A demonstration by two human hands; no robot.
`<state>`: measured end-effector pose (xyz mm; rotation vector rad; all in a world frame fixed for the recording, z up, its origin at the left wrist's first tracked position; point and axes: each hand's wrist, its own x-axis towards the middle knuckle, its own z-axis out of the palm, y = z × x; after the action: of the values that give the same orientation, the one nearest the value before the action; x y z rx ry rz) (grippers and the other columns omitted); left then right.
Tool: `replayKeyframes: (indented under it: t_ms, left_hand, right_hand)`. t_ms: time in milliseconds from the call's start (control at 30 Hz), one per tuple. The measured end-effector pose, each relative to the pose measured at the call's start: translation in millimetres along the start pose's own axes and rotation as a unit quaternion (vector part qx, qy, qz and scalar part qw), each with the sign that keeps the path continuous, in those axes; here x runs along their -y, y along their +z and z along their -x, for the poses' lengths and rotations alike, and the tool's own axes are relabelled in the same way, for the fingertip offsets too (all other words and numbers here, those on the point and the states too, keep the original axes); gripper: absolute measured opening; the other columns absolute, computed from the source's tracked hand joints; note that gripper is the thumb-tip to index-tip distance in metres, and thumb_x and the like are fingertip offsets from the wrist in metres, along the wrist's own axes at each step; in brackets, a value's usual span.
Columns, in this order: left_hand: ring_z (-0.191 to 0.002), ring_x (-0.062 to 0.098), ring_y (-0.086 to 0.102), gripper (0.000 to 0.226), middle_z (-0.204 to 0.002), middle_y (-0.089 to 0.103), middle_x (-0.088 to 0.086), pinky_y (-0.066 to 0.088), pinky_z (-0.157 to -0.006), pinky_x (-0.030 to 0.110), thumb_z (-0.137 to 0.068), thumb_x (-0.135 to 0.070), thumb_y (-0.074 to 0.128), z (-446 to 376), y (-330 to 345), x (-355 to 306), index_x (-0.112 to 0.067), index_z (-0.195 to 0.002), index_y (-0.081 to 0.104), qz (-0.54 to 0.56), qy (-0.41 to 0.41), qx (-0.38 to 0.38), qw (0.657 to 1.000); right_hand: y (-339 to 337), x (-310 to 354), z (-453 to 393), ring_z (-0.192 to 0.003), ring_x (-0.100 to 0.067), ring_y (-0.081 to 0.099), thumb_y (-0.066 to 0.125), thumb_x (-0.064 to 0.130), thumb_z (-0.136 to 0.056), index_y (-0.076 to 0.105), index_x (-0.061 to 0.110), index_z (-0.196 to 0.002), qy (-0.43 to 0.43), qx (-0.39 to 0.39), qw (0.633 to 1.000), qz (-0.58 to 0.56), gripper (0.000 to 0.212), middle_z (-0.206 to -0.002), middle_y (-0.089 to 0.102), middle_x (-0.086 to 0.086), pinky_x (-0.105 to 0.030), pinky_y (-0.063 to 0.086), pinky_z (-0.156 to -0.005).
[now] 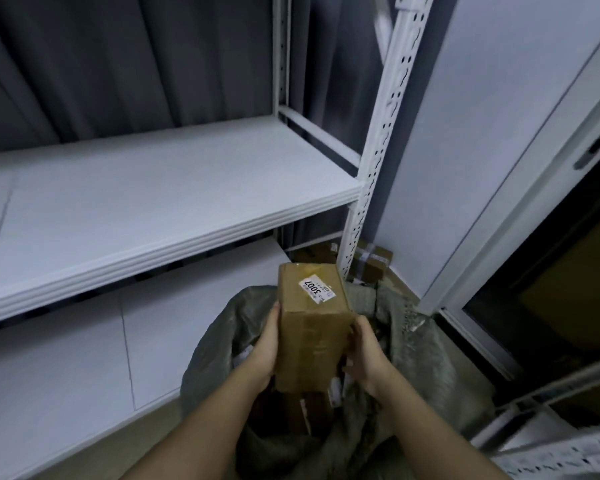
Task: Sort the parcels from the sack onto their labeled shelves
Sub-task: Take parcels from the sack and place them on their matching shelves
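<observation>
A brown cardboard parcel (312,323) with a white label reading 3007 is held above the open grey-green sack (416,362). My left hand (265,351) grips its left side and my right hand (366,355) grips its right side, fingers wrapped round the edges. More parcels (312,407) lie in the sack below, mostly in shadow. A white shelf (174,216) runs across the left at about chest level, and a lower white shelf (84,368) lies beneath it.
A perforated white upright post (374,161) stands just behind the parcel. Cardboard boxes (371,261) sit on the floor behind the post. A white door frame (520,209) and another rack (551,445) close off the right side. Grey curtains hang behind the shelves.
</observation>
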<state>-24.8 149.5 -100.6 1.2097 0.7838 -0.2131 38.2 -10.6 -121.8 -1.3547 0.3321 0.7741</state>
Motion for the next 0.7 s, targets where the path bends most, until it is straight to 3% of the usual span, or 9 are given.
replayKeyframes:
  t_ms: [67, 133, 233, 300, 367, 433, 567, 633, 700]
  left_hand:
    - [-0.092, 0.018, 0.060, 0.055, -0.101, 0.065, 0.001, 0.046, -0.089, 0.037, -0.089, -0.070, 0.029, 8.6, 3.1, -9.9, -0.031, -0.112, 0.060, 0.004, 0.029, 0.044, 0.999]
    - [-0.110, 0.026, 0.059, 0.052, -0.117, 0.064, 0.009, 0.045, -0.100, 0.043, -0.096, -0.060, 0.031, 19.7, 9.6, -18.9, -0.027, -0.129, 0.055, 0.018, 0.054, 0.078, 0.995]
    - [-0.132, 0.032, 0.041, 0.045, -0.145, 0.041, 0.009, 0.033, -0.111, 0.049, -0.102, -0.034, 0.034, 35.6, 27.7, -36.2, -0.026, -0.146, 0.034, -0.033, 0.145, 0.078, 0.986]
    - [-0.137, 0.032, 0.033, 0.047, -0.151, 0.031, 0.011, 0.031, -0.112, 0.034, -0.101, -0.002, 0.033, 41.6, 32.7, -45.8, -0.016, -0.146, 0.035, -0.092, 0.201, 0.080, 0.972]
    - [-0.134, 0.030, 0.035, 0.051, -0.152, 0.028, 0.015, 0.039, -0.088, 0.017, -0.096, 0.012, 0.028, 51.0, 32.7, -51.7, -0.006, -0.142, 0.038, -0.096, 0.227, 0.098, 0.964]
    - [-0.119, 0.027, 0.044, 0.042, -0.148, 0.033, 0.014, 0.044, -0.076, 0.018, -0.102, -0.006, 0.033, 66.3, 40.9, -57.3, -0.012, -0.142, 0.040, -0.092, 0.216, 0.081, 0.969]
    - [-0.118, 0.023, 0.053, 0.062, -0.141, 0.047, 0.008, 0.049, -0.093, 0.036, -0.093, -0.060, 0.035, 103.8, 46.5, -42.8, -0.028, -0.147, 0.032, -0.054, 0.165, 0.127, 0.976]
    - [-0.110, 0.009, 0.055, 0.066, -0.145, 0.043, 0.002, 0.049, -0.080, 0.022, -0.091, -0.060, 0.039, 113.3, 51.4, -36.9, -0.032, -0.149, 0.026, -0.069, 0.207, 0.131, 0.967]
    - [-0.120, 0.011, 0.049, 0.069, -0.151, 0.034, -0.001, 0.047, -0.094, 0.030, -0.090, -0.051, 0.048, 121.5, 57.3, -30.6, -0.038, -0.150, 0.017, -0.096, 0.255, 0.121, 0.954]
  right_hand:
    - [-8.9, 15.0, 11.3, -0.103, -0.021, 0.064, 0.035, 0.059, -0.093, 0.064, 0.027, -0.114, -0.022, 0.009, 1.000, 0.015, 0.048, -0.114, 0.070, -0.004, -0.046, 0.052, -0.087]
    - [-16.6, 30.0, 20.9, -0.112, -0.029, 0.061, 0.032, 0.069, -0.090, 0.062, 0.025, -0.119, -0.025, 0.029, 0.999, -0.015, 0.061, -0.120, 0.068, -0.009, -0.055, 0.044, -0.099]
    - [-27.5, 50.8, 38.3, -0.110, -0.036, 0.063, 0.034, 0.089, -0.071, 0.066, 0.024, -0.115, -0.005, 0.055, 0.994, -0.095, 0.085, -0.117, 0.069, -0.014, -0.056, 0.050, -0.089]
    - [-35.3, 59.6, 50.0, -0.107, -0.039, 0.063, 0.035, 0.091, -0.067, 0.073, 0.023, -0.108, -0.006, 0.067, 0.992, -0.103, 0.088, -0.114, 0.069, -0.017, -0.054, 0.051, -0.082]
    - [-41.0, 62.8, 62.6, -0.107, -0.040, 0.062, 0.043, 0.083, -0.071, 0.077, 0.024, -0.101, -0.010, 0.086, 0.995, -0.059, 0.074, -0.111, 0.070, -0.017, -0.053, 0.051, -0.081]
    - [-45.3, 61.0, 72.2, -0.108, -0.039, 0.061, 0.057, 0.064, -0.068, 0.072, 0.021, -0.108, -0.026, 0.096, 0.995, -0.027, 0.061, -0.107, 0.072, -0.017, -0.050, 0.051, -0.081]
    - [-54.7, 51.2, 92.2, -0.110, -0.033, 0.061, 0.067, 0.031, -0.070, 0.046, 0.021, -0.135, -0.076, 0.117, 0.990, -0.003, 0.069, -0.120, 0.065, -0.014, -0.041, 0.053, -0.077]
    - [-57.2, 47.1, 106.5, -0.113, -0.029, 0.057, 0.063, 0.016, -0.074, 0.037, 0.027, -0.139, -0.119, 0.124, 0.984, 0.036, 0.070, -0.127, 0.057, -0.008, -0.040, 0.052, -0.078]
    - [-59.4, 41.7, 118.9, -0.113, -0.021, 0.055, 0.054, 0.000, -0.080, 0.032, 0.033, -0.139, -0.161, 0.115, 0.978, 0.060, 0.071, -0.127, 0.056, 0.002, -0.036, 0.052, -0.079]
